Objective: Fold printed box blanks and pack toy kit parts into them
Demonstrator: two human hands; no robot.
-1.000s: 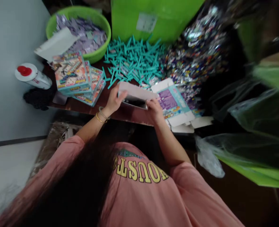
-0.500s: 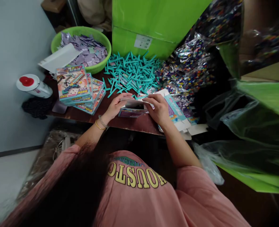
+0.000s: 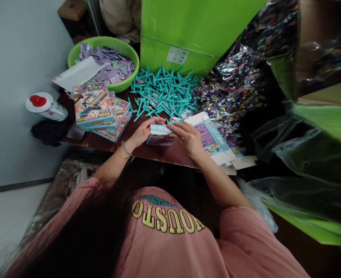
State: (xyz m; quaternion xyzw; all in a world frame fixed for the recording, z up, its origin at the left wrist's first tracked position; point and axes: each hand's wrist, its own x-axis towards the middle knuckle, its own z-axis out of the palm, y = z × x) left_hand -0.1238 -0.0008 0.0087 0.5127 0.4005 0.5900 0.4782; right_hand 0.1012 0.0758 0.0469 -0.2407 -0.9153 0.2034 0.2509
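Note:
A small printed cardboard box (image 3: pixel 161 139) stands upright near the table's front edge, its white-and-teal top flap folded over the opening. My left hand (image 3: pixel 144 130) holds the box's left side, with the fingers behind it and the thumb hidden. On the flap's right part lies my right hand (image 3: pixel 188 137), fingers bent over the top edge. Flat printed box blanks (image 3: pixel 212 135) lie just to the right of that hand. Behind both hands spreads a heap of teal T-shaped plastic tools (image 3: pixel 166 90).
At left are stacked finished-looking boxes (image 3: pixel 93 106), a green basket (image 3: pixel 134 73) of purple packets and a white canister (image 3: pixel 47 106). A big green carton (image 3: pixel 184 27) stands behind. Bags of colourful beads (image 3: pixel 234 88) pile up at right, beside clear plastic sheeting (image 3: pixel 303 143).
The box's top flap, raised over a dark opening before, is now folded down. My right hand has moved slightly left over it. The whole view has shifted a little.

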